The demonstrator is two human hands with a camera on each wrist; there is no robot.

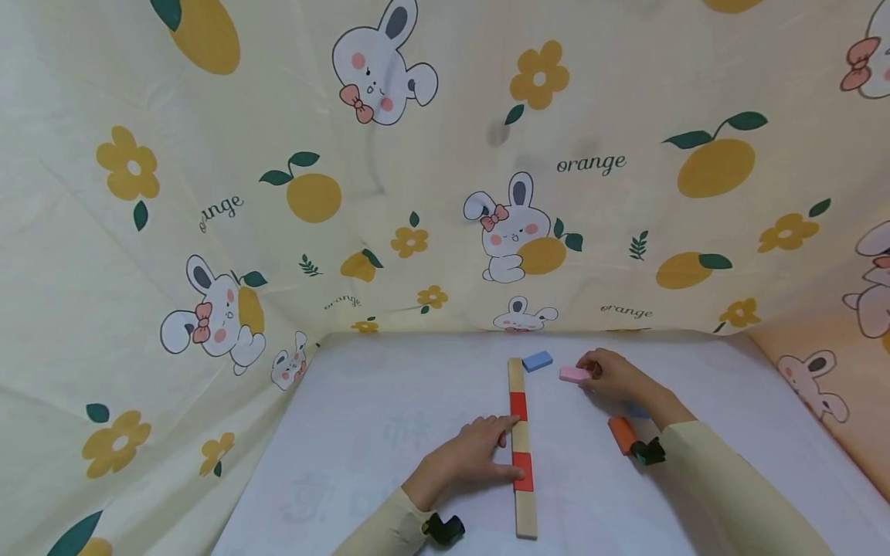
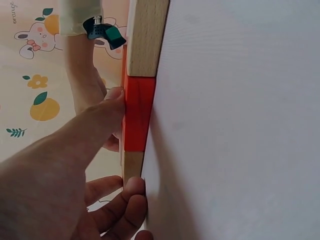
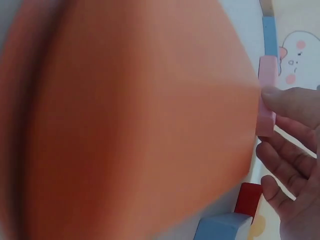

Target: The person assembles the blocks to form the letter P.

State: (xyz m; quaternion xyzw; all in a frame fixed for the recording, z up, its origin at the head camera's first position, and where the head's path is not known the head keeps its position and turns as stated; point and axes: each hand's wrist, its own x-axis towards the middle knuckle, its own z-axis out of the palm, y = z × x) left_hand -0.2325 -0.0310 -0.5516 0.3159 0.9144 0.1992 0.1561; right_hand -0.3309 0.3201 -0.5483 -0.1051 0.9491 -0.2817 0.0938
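A straight row of wooden blocks, plain wood and red by turns, runs away from me on the white table. My left hand (image 1: 469, 455) lies along its left side, thumb on the nearer red block (image 1: 523, 463) and forefinger at the farther red block (image 1: 518, 406). In the left wrist view the thumb touches the red block (image 2: 138, 112), other fingers bent beside the plain block (image 2: 132, 165). My right hand (image 1: 615, 377) pinches a pink block (image 1: 573, 374) right of the row's far end. A blue block (image 1: 538, 361) sits between them, touching or nearly touching the row.
An orange block (image 1: 622, 435) lies near my right wrist and fills much of the right wrist view. Another blue block (image 1: 636, 409) is partly hidden under the right hand. A red block (image 3: 248, 199) shows beside a blue block (image 3: 223, 227). Printed cloth hangs behind the table.
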